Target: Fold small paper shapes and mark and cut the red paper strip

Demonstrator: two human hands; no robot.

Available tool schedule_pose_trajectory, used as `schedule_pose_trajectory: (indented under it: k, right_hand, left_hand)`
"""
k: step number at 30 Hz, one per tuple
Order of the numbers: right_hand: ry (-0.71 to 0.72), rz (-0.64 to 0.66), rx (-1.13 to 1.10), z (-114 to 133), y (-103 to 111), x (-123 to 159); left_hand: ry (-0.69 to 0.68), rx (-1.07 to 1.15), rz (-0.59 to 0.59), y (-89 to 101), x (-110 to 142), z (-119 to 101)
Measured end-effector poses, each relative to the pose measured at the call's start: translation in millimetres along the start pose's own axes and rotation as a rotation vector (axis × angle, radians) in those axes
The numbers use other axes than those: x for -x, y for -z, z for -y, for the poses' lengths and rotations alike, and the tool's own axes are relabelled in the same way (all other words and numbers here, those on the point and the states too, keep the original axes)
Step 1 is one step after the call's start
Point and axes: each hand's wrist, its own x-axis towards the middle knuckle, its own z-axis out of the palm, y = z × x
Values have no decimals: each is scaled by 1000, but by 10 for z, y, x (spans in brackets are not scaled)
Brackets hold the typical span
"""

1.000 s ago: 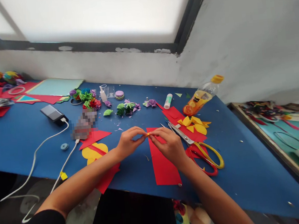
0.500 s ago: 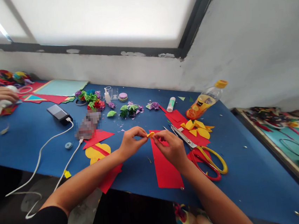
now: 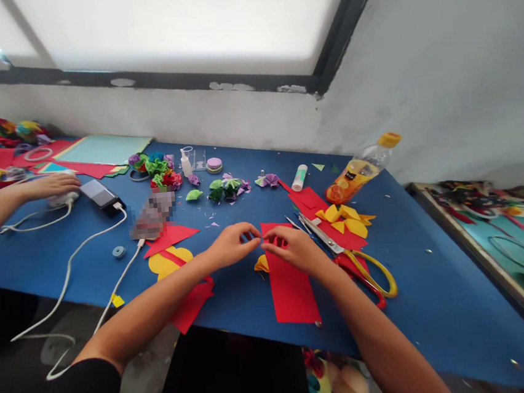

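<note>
My left hand (image 3: pixel 235 245) and my right hand (image 3: pixel 295 249) hover with their fingertips almost meeting above the top of a red paper strip (image 3: pixel 294 289). Both have curled fingers with gaps between thumb and fingers, and nothing shows in either. Just below the fingertips, a small folded yellow paper piece (image 3: pixel 262 264) lies on the blue table beside the strip's left edge. Big scissors (image 3: pixel 372 272) with red and yellow handles rest to the right of my right hand. Yellow paper shapes (image 3: pixel 343 214) lie on red paper beyond them.
A juice bottle (image 3: pixel 356 172) stands at the right rear, near a glue stick (image 3: pixel 300 178). Green and purple paper scraps (image 3: pixel 228 187) lie ahead. Left are yellow circles (image 3: pixel 162 265), a phone (image 3: pixel 100 193) and a white cable (image 3: pixel 69 283). Another person's hand (image 3: pixel 50 185) reaches in.
The yellow folded piece has left my fingertips and now lies on the table below them. At the left, the other person's hand has moved right, toward the phone.
</note>
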Motion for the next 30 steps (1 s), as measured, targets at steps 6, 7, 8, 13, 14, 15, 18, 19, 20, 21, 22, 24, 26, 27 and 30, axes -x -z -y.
schedule_pose_trajectory:
  k: [6,7,8,13,14,15,18,19,20,21,22,24,26,27,30]
  right_hand:
    - [-55,388,-126,125,69,62]
    - [-48,404,-150,141,65,70]
    - [-42,404,-161,149,61,71]
    - [-130,174,-198,120,62,1]
    - [-181,94,-263,112,63,-20]
    - [-238,20,-352,104,61,-38]
    - [-408,-104,-664,82,24,-81]
    - [-456,-123,-754,75,1,-91]
    - [-499,-147,-830,69,-25,-100]
    - [-538,-182,-891,65,-52,-110]
    - [-575,-214,-943,64,-75,-121]
    - [-648,-237,-1023,72,-105,-145]
    - [-709,-229,-1069,86,-110,-172]
    - [-727,-216,-1077,92,-108,-184]
    - [-705,-210,-1024,84,-100,-205]
  left_hand:
    - [16,-243,194,62,17,-16]
    - [3,-261,199,64,17,-20]
    - [-12,-277,195,66,16,-26]
    - [-130,-320,-31,77,8,-70]
    - [-208,-334,-96,76,8,-75]
    - [-302,-352,-142,74,8,-76]
    - [-504,-452,-190,61,3,-52]
    - [-519,-497,-197,57,0,-37]
    - [-518,-541,-205,53,-4,-20]
    - [-511,-584,-213,51,-9,-3]
    - [-508,-623,-214,51,-14,12]
    - [-517,-686,-198,59,-26,38]
    - [-528,-748,-191,77,-37,54]
    - [-531,-775,-192,87,-42,59]
    - [-485,-834,-181,118,-54,58]
